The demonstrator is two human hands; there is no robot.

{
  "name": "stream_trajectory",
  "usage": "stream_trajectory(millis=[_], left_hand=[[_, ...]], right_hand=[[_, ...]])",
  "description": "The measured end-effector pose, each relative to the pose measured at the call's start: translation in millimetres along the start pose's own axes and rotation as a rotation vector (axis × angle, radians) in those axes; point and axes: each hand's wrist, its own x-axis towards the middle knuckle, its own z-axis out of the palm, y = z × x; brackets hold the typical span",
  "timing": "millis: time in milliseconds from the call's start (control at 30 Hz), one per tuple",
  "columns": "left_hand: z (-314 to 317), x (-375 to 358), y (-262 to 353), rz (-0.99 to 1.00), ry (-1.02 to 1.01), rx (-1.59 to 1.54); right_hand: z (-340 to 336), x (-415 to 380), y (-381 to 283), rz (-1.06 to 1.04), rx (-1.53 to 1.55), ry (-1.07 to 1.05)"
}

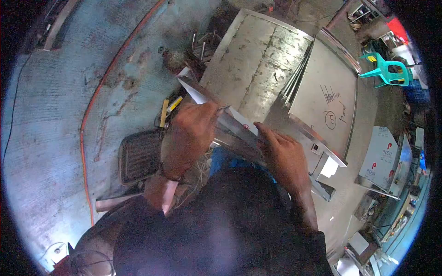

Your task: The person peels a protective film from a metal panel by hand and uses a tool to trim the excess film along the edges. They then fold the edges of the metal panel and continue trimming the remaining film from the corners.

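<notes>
A long bent sheet-metal channel (232,129) lies slantwise in front of my body, with white film and a small red mark on part of its face. My left hand (193,133) is closed in a pinch at the upper edge of this channel. A small greyish bit shows by its fingertips; what it pinches I cannot tell. Farther down the same channel, my right hand (283,156) grips it, thumb over the near edge and fingers along the far side. The channel's white-faced upper end (195,93) sticks out beyond my left hand.
A large metal sheet (258,55) lies ahead, beside a stack of panels (329,92) with handwriting. A black ridged pad (140,156) and a yellow-marked tool (174,104) lie left. An orange hose (84,124) crosses the floor. A green chair (386,71) stands far right.
</notes>
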Motion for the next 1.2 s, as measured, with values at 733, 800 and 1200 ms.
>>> stream_trajectory(millis=[733, 800, 1200], left_hand=[[-3, -2, 3, 0.075, 0.056, 0.072], [-10, -7, 4, 0.002, 0.033, 0.046], [-8, -14, -1, -0.018, 0.048, 0.02]], right_hand=[[-1, -1, -5, -0.004, -0.036, 0.009], [-1, -1, -5, -0.009, -0.017, 0.013], [-1, -2, -8, 0.009, -0.011, 0.007]])
